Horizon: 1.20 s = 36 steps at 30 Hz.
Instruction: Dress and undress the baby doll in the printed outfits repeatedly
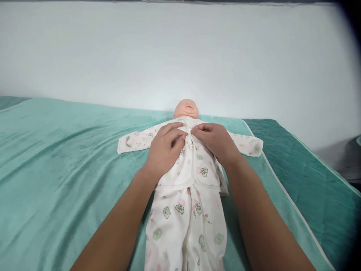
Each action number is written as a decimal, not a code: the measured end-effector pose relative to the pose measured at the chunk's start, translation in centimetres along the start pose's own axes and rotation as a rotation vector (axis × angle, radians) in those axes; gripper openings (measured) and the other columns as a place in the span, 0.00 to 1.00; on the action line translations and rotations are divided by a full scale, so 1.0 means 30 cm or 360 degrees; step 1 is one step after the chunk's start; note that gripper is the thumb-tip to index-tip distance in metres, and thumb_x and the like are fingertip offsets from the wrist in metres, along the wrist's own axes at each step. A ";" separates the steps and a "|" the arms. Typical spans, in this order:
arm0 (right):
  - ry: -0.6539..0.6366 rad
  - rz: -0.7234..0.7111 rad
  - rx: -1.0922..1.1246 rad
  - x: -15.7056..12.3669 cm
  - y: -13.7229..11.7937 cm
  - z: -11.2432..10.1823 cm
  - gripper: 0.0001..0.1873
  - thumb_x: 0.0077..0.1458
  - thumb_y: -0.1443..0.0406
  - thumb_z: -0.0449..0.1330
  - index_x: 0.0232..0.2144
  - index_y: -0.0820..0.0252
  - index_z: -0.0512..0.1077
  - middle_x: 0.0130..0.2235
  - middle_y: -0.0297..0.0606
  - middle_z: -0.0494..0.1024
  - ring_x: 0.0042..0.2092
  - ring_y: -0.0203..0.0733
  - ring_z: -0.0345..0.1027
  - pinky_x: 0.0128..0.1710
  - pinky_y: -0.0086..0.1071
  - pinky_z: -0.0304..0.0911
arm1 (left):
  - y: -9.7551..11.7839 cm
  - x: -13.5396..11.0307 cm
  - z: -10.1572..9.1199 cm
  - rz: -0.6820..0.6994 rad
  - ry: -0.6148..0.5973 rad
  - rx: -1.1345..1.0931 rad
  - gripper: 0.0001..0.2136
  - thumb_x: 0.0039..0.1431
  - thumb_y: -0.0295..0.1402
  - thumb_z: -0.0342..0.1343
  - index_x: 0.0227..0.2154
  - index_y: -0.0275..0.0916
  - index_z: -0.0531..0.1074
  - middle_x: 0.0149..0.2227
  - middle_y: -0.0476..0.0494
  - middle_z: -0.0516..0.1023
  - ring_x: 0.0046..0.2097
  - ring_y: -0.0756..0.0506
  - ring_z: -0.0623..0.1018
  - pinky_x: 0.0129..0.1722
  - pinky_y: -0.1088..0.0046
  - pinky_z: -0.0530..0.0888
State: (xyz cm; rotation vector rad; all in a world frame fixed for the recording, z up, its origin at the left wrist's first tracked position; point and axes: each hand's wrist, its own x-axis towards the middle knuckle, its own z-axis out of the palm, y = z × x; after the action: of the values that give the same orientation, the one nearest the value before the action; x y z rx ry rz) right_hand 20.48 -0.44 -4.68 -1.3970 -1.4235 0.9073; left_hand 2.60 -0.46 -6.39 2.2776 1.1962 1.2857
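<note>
A baby doll (186,109) lies on its back, its head toward the wall. It wears a white printed jacket (180,175) with both sleeves spread sideways, and matching trousers (172,229). My left hand (167,145) pinches the jacket's front edge at the chest between thumb and finger. Opposite it, my right hand (213,137) pinches the other front edge, the fingertips of the two hands close together. The front edges meet along the middle down to the hem. Whatever small fastening lies between my fingertips is hidden.
A light green blanket (70,150) with soft folds lies under the doll. To the right a darker green quilted cover (304,177) shows beyond the blanket's pale edge. A white wall (169,52) stands behind the doll's head. Something dark (351,160) sits at the far right.
</note>
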 end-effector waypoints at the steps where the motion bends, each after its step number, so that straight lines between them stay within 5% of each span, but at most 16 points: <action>1: 0.0003 0.0004 0.0016 0.000 0.002 0.002 0.10 0.50 0.57 0.61 0.28 0.57 0.76 0.29 0.31 0.74 0.30 0.36 0.62 0.30 0.31 0.56 | -0.001 0.000 0.001 0.0028 -0.0002 -0.0005 0.09 0.65 0.31 0.50 0.40 0.44 0.76 0.57 0.47 0.74 0.59 0.45 0.72 0.61 0.62 0.67; 5: 0.0094 -0.0093 0.0022 -0.009 -0.007 0.022 0.08 0.49 0.59 0.61 0.26 0.58 0.75 0.29 0.31 0.74 0.31 0.36 0.63 0.32 0.30 0.58 | -0.002 0.017 0.012 0.0017 0.0028 -0.0084 0.09 0.65 0.34 0.53 0.45 0.44 0.75 0.55 0.46 0.75 0.58 0.45 0.72 0.61 0.62 0.67; 9: 0.0200 -0.0180 -0.0058 -0.022 -0.019 0.041 0.08 0.48 0.60 0.62 0.25 0.59 0.74 0.26 0.31 0.73 0.30 0.35 0.62 0.31 0.30 0.57 | -0.011 0.058 0.025 -0.0191 0.0032 -0.0340 0.07 0.63 0.38 0.56 0.33 0.43 0.75 0.50 0.47 0.78 0.56 0.44 0.75 0.58 0.63 0.69; 17: 0.0251 -0.0182 -0.0126 -0.029 -0.018 0.045 0.06 0.48 0.62 0.61 0.26 0.59 0.74 0.26 0.31 0.71 0.29 0.35 0.60 0.31 0.30 0.57 | -0.016 0.080 0.020 -0.0302 -0.0025 -0.0447 0.04 0.57 0.30 0.57 0.28 0.42 0.75 0.51 0.48 0.78 0.55 0.44 0.75 0.60 0.61 0.67; 26: 0.0137 -0.0116 0.0104 -0.017 0.004 0.028 0.10 0.51 0.58 0.61 0.28 0.58 0.75 0.31 0.33 0.75 0.33 0.36 0.64 0.34 0.30 0.59 | -0.013 0.062 0.018 -0.0369 -0.0007 -0.0531 0.02 0.59 0.31 0.56 0.34 0.42 0.73 0.53 0.46 0.77 0.57 0.44 0.74 0.60 0.61 0.67; 31: 0.0098 -0.0020 0.0186 -0.010 0.012 0.009 0.13 0.53 0.54 0.61 0.27 0.57 0.71 0.25 0.28 0.67 0.25 0.32 0.53 0.25 0.29 0.51 | 0.010 0.016 -0.002 -0.0325 0.0008 -0.0394 0.04 0.60 0.31 0.56 0.37 0.44 0.73 0.55 0.47 0.75 0.58 0.44 0.72 0.59 0.61 0.69; 36: -0.0016 0.0008 -0.0198 -0.046 -0.040 -0.034 0.18 0.56 0.51 0.59 0.23 0.57 0.65 0.22 0.28 0.63 0.24 0.32 0.52 0.23 0.30 0.46 | 0.027 -0.007 -0.027 -0.0206 -0.0101 -0.0328 0.05 0.63 0.34 0.54 0.35 0.46 0.75 0.57 0.48 0.73 0.61 0.42 0.69 0.59 0.59 0.68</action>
State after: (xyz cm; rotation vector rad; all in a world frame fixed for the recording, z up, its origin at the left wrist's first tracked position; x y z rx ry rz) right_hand 20.97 -2.02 -3.38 -1.4901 -1.5068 0.8419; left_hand 2.32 -1.26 -5.58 2.0449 1.1144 1.2191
